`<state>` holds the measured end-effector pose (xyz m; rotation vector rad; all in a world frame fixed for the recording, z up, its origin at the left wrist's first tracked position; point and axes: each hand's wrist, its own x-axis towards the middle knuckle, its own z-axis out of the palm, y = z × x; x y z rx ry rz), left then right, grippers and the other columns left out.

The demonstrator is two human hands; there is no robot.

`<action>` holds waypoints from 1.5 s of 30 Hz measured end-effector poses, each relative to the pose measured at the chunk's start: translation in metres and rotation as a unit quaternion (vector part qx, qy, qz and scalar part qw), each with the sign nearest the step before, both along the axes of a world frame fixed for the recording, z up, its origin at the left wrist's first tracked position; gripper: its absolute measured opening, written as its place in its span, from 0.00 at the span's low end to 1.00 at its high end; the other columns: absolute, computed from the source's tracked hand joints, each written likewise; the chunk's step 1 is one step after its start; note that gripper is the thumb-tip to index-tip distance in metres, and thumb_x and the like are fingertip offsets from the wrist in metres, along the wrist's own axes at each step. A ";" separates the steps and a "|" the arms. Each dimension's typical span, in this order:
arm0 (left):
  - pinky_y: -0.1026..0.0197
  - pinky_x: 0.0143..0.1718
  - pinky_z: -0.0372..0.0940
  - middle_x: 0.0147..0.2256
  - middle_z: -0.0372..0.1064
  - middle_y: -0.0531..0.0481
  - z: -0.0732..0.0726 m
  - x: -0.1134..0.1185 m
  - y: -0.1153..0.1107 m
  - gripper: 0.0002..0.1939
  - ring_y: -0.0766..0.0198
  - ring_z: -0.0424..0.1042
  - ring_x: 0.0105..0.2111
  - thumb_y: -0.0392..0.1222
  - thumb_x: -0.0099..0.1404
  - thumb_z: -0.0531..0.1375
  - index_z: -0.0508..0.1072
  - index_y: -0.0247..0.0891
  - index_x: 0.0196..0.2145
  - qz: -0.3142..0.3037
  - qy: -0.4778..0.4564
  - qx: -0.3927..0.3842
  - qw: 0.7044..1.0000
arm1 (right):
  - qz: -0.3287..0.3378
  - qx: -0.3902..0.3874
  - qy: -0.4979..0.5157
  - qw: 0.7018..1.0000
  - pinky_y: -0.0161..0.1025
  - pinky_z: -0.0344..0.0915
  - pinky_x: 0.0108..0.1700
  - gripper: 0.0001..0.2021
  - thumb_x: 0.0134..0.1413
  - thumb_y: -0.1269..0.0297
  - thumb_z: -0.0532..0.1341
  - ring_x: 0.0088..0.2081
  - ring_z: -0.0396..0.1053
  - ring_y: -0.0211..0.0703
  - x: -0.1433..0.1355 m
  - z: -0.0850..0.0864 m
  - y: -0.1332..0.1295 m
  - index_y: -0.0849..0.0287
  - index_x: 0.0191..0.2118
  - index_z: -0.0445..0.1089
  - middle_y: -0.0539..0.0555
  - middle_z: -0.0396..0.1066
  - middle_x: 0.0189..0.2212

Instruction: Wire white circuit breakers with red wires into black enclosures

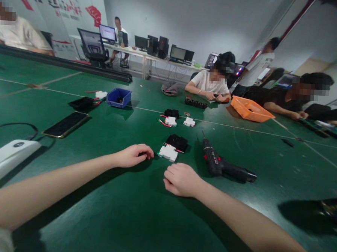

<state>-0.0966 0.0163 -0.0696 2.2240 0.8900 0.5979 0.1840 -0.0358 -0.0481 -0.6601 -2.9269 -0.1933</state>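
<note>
While our left hand (pixel 134 155) curls loosely around nothing and our right hand (pixel 181 180) folds, its grip hidden, the white module (pixel 168 152) lies just beyond, beside the black part (pixel 178 142), apparently not yet fitted together.

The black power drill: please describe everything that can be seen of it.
The power drill is black and plastic-looking, with red accents and pale markings. A thin bit at its nose points away from the person; its handle extends rightward. It lies on its side on the green table, apart from the right hand.
</note>
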 end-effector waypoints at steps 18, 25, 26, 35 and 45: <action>0.56 0.50 0.64 0.41 0.71 0.47 0.003 0.009 -0.008 0.16 0.60 0.68 0.45 0.29 0.67 0.49 0.73 0.40 0.45 -0.028 0.080 0.109 0.990 | -0.107 -0.096 0.003 0.990 0.38 0.56 0.30 0.15 0.63 0.58 0.58 0.29 0.71 0.43 0.003 0.007 0.010 0.59 0.28 0.72 0.55 0.77 0.29; 0.57 0.50 0.65 0.41 0.70 0.48 0.002 0.007 -0.009 0.16 0.60 0.68 0.45 0.29 0.67 0.50 0.72 0.41 0.44 -0.026 0.079 0.116 0.990 | -0.106 -0.114 -0.009 0.988 0.37 0.55 0.32 0.15 0.64 0.58 0.56 0.30 0.71 0.41 0.003 0.008 0.010 0.59 0.30 0.73 0.54 0.77 0.31; 0.57 0.50 0.65 0.42 0.70 0.49 0.002 0.007 -0.009 0.16 0.60 0.68 0.45 0.28 0.67 0.50 0.73 0.41 0.44 -0.025 0.078 0.117 0.990 | -0.107 -0.114 -0.010 0.988 0.37 0.55 0.32 0.15 0.64 0.58 0.56 0.30 0.71 0.41 0.003 0.009 0.010 0.59 0.30 0.72 0.54 0.77 0.31; 0.58 0.50 0.66 0.42 0.71 0.49 0.001 0.008 -0.009 0.16 0.61 0.69 0.46 0.27 0.66 0.50 0.73 0.41 0.44 -0.025 0.079 0.134 0.988 | -0.104 -0.104 -0.012 0.989 0.37 0.52 0.30 0.15 0.64 0.58 0.56 0.30 0.69 0.40 0.003 0.009 0.009 0.59 0.29 0.72 0.53 0.76 0.30; 0.53 0.50 0.68 0.47 0.72 0.44 0.003 0.007 -0.023 0.17 0.57 0.71 0.48 0.31 0.68 0.51 0.73 0.40 0.49 -0.064 0.151 0.295 0.942 | -0.099 -0.082 -0.004 0.992 0.37 0.54 0.31 0.14 0.64 0.58 0.57 0.30 0.69 0.40 0.002 0.005 0.008 0.58 0.29 0.71 0.52 0.76 0.29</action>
